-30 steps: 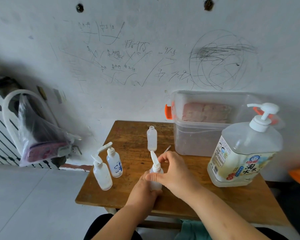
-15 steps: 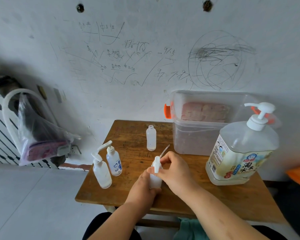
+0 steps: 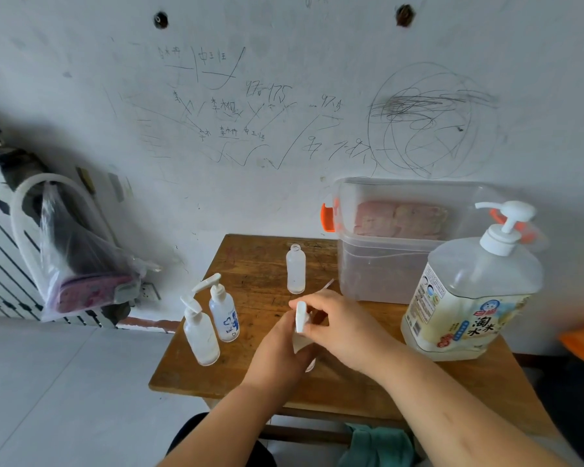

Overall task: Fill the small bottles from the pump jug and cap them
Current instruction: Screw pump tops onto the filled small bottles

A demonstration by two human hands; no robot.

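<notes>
My left hand [image 3: 280,348] grips a small clear bottle [image 3: 299,345] standing on the wooden table [image 3: 351,385]. My right hand [image 3: 341,325] pinches the white pump cap [image 3: 300,316] on top of that bottle. Two small capped pump bottles stand at the table's left: a plain one [image 3: 199,335] and one with blue print [image 3: 224,313]. An uncapped small bottle [image 3: 295,269] stands further back. The big pump jug [image 3: 469,291] with a white pump head sits at the right.
A clear plastic storage box [image 3: 385,237] with orange latches stands at the back against the scribbled wall. A thin stick or tube [image 3: 327,284] lies near the box. A plastic bag [image 3: 81,261] hangs at the left, off the table.
The pump cap's spout has turned under my right hand, from pointing up-left to facing me. My left hand stays round the bottle.
</notes>
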